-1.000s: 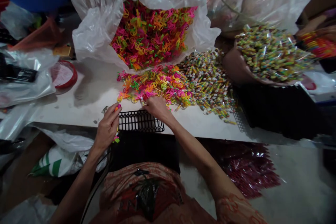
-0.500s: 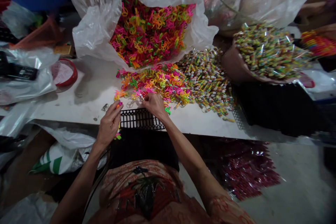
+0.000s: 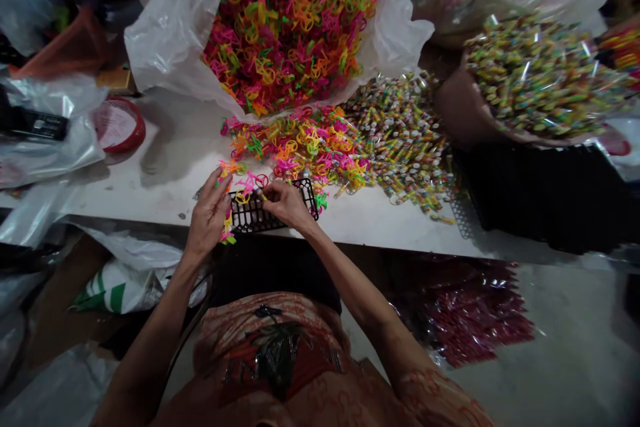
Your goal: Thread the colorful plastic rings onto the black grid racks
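Note:
A black plastic grid frame (image 3: 245, 217) lies at the table's front edge, slightly tilted. My left hand (image 3: 206, 217) grips its left end, fingers curled along that side; bright plastic pieces (image 3: 228, 230) show along the same end. Over the middle of the frame my right hand (image 3: 287, 205) pinches a small white-tipped tube (image 3: 261, 194). Just behind the frame are a few loose pink, red and yellow ring-shaped plastic pieces (image 3: 243, 197). Beyond them spreads a heap of similar neon pieces (image 3: 295, 147), which meets a pile of small patterned tubes (image 3: 400, 140) on the right.
A white plastic bag (image 3: 165, 47) full of neon pieces stands at the back. To the right are a brown tub (image 3: 455, 103) of wrapped tubes and a stack of black frames (image 3: 545, 197). A red tape roll (image 3: 135, 130) and clear bags (image 3: 65, 147) lie left.
My right hand has moved left over the frame with a small tube in its fingers. The frame has shifted up onto the table, and the whole view has shifted slightly.

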Available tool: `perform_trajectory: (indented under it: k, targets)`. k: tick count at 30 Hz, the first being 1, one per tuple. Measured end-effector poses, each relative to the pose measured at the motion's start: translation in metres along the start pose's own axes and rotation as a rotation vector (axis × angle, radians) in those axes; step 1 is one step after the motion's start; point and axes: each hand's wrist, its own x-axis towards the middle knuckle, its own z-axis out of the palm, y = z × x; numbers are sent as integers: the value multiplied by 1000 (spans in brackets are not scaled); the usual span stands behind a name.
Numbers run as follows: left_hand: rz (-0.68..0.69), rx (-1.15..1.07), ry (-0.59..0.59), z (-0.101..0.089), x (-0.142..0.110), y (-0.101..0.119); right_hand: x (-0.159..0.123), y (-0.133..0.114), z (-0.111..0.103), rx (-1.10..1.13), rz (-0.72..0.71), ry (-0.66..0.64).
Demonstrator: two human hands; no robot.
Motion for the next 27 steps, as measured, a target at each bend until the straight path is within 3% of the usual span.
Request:
perform_trajectory:
  k: [4, 10, 17, 27]
  targets:
    - [10, 18, 36, -5, -1, -1, 0, 5, 4, 66, 32, -33]
    - [-16, 27, 15, -6, 0, -1, 2, -5, 18, -68, 1, -51]
    - [16, 25, 11, -8, -2, 3, 7, -4, 28, -71, 22, -42]
    - [44, 77, -12, 0, -1, -2, 19, -16, 51, -349, -7, -38]
